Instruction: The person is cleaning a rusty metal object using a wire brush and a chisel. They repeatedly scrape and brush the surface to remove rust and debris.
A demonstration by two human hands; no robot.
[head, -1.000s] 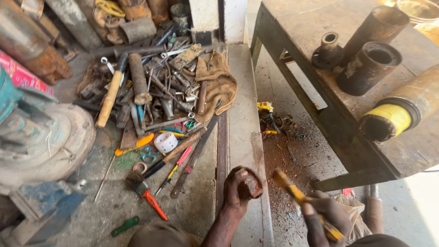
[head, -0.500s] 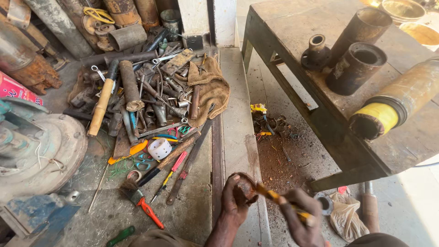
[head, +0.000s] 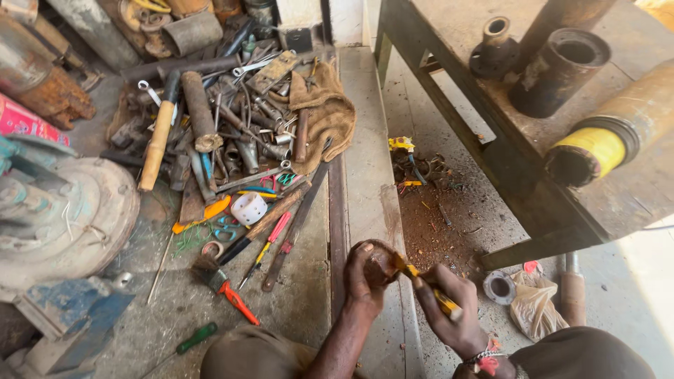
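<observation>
My left hand (head: 361, 284) is closed around a small round rusty-brown part (head: 382, 263), held low in the middle of the view above a concrete strip. My right hand (head: 446, 309) grips a yellow-handled tool (head: 425, 284) whose tip is pressed against that part. Both forearms come up from the bottom edge. A beaded bracelet sits on my right wrist.
A heap of tools (head: 232, 140) lies on the floor at left: hammers, wrenches, pliers, a brown rag (head: 326, 112), a white ring (head: 249, 208). A metal table (head: 533, 161) at right bears dark cylinders and a yellow-ended pipe (head: 611, 137). A plastic bag (head: 533, 302) lies nearby.
My right hand with the yellow-handled tool has moved left and up to the part in my left hand; the tip now touches it. The left hand has stayed put.
</observation>
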